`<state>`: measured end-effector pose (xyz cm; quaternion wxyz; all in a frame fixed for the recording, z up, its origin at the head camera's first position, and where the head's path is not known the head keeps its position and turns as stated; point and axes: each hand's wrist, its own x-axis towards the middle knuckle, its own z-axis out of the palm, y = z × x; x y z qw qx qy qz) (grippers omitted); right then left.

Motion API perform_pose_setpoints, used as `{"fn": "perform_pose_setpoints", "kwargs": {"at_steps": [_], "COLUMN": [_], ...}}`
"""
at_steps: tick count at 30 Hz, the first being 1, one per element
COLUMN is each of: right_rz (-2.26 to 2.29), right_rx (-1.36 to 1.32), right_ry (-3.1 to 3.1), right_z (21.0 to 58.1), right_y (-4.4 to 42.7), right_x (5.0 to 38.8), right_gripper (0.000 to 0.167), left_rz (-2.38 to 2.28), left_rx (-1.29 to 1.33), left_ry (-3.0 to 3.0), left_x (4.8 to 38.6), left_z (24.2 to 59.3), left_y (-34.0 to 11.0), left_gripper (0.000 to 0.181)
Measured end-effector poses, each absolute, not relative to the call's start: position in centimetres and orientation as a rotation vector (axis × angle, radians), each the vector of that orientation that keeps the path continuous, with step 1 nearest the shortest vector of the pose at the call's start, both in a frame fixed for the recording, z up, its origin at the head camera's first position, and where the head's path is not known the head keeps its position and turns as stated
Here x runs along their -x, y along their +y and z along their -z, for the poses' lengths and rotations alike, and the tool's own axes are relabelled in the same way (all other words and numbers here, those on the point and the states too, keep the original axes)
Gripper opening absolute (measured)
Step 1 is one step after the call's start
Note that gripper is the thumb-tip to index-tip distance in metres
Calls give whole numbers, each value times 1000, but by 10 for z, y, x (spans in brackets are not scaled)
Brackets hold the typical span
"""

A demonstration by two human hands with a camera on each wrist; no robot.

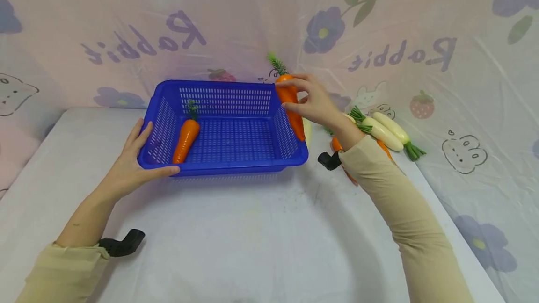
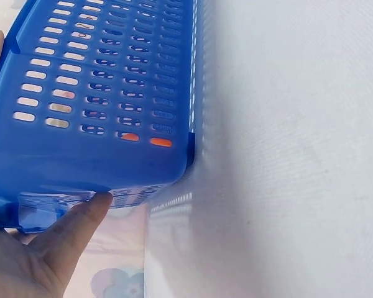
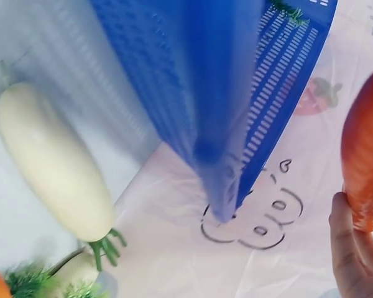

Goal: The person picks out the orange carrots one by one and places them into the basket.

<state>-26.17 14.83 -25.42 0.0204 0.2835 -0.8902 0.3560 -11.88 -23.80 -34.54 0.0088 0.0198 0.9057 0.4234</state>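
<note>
Right grip [image 1: 315, 101]: thumb and fingers pinching an orange carrot [image 1: 289, 96] by its thick upper part. I hold it tilted, leafy green top up, tapered tip down, at the right end of a blue plastic basket [image 1: 236, 140]. In the head view the carrot overlaps the basket's right wall; whether the two touch, I cannot tell. The right wrist view catches only part of the carrot, at its edge.

Left grip [image 1: 128, 167]: spread about the basket's left end, fingers against the outer side wall, thumb laid along the near rim.

Basket: rectangular, slotted walls, long side toward me. Inside, near the left wall, lies a second carrot [image 1: 186, 140], greenery toward the back, tip toward me.

Just beside the basket's right end, a white radish [image 3: 55, 162] with green stems lies on the white desk [image 1: 252, 228]. Farther right, a loose heap: two long white radishes [image 1: 382, 133] side by side, plus more carrots [image 1: 337, 144] partly hidden under my right forearm; count not readable.

On each wrist, a black fitting [image 1: 122, 243] at the cuff of a beige sleeve [image 1: 381, 191]. Behind the desk, a pale pink sheet [image 1: 261, 18] printed with purple flowers, strawberries, rabbit outlines and "Rabbit" in mirror writing.
</note>
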Motion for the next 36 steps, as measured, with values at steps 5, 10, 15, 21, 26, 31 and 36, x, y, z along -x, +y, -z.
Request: {"fn": "perform_pose_setpoints", "kwargs": {"at_steps": [5,10,15,21,26,31,36], "right_rz": [-1128,-1169,-1177,-1123,-1126,-1143,-1175], "right_rx": [-932,-986,-1025,-1062,-1090,-1136,-1149], "right_ry": [-2759,-2760,-2759,-2775,-2772,-2761,-2759], "right_z": [254,253,250,249,249,252,259], "right_y": [133,117,102,87,77,67,59], "right_x": [265,267,268,270,271,273,276], "right_gripper": [46,45,44,44,43,42,41], "left_rz": [-1313,-1328,-1332,-1335,-1350,-1343,-1353], "left_rx": [-51,-54,-46,-36,-43,-38,-45], "left_ry": [2833,2827,2828,2823,2820,2826,2814], "left_x": [118,117,117,117,117,116,118], "left_z": [346,347,346,346,345,345,346], "left_y": [-239,-239,-238,-238,-239,-239,-237], "left_gripper": [115,115,115,115,115,116,116]}}
